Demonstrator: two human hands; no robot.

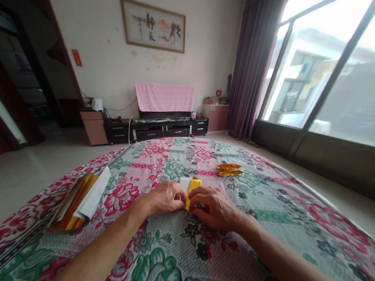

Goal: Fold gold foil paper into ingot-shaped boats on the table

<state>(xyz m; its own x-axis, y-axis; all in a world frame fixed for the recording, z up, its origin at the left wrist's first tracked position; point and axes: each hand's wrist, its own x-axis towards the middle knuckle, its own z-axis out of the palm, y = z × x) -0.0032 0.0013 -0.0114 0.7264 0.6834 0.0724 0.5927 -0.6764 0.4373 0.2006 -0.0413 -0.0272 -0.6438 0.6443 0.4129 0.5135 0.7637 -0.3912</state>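
Observation:
A small sheet of gold foil paper (pixel 194 184) lies on the patterned cloth in front of me, its gold side folded over part of its white back. My left hand (pixel 168 196) is closed at the paper's left edge, fingertips pinching or pressing it. From the right, my right hand (pixel 214 207) has its curled fingers on the gold strip. The fingertips of both hands partly cover the lower end of the paper. Beyond my right hand lie two folded gold paper boats (pixel 230 172), side by side and apart from the hands.
A stack of gold and white paper sheets (pixel 92 195) lies curled at the left. The floral tablecloth (pixel 158 268) covers the round-edged table. Farther off stand a low black cabinet (pixel 163 129), a pink cloth (pixel 165 96) over a screen-like shape, and a window at the right.

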